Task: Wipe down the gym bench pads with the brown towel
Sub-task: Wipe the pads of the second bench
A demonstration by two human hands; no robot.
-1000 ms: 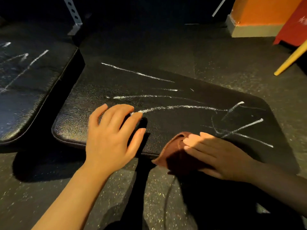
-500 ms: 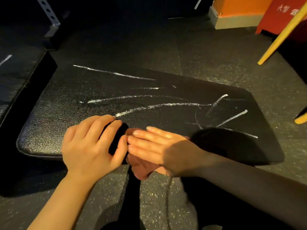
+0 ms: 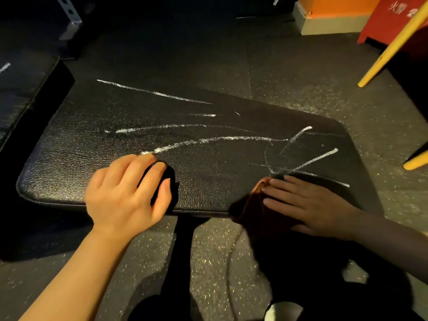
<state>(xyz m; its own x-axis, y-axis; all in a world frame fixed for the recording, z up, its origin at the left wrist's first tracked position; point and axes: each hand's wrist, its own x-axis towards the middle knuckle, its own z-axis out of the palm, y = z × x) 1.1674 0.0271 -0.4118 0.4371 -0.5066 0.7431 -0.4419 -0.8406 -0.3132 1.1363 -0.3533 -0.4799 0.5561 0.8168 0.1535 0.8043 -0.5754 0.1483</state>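
A black gym bench pad [image 3: 97,140] fills the middle of the view, streaked with several white chalk lines [image 3: 208,140]. My right hand [image 3: 310,205] lies flat with straight fingers on the brown towel [image 3: 250,209], pressing it onto the pad's near edge at the right. The towel hangs partly over that edge. My left hand [image 3: 125,193] rests on the pad's near edge further left, fingers loosely curved on the surface and holding nothing. One chalk line ends right at its fingertips.
A second black pad [image 3: 20,89] lies at the far left, with a gap between. Yellow legs [image 3: 389,45] slant in at the right, by an orange wall base [image 3: 328,17] and a red sign [image 3: 393,19]. Speckled rubber floor [image 3: 278,72] surrounds the bench.
My right hand slid the towel left until it met my left hand, then back right along the pad's near edge. The left hand stayed in place.
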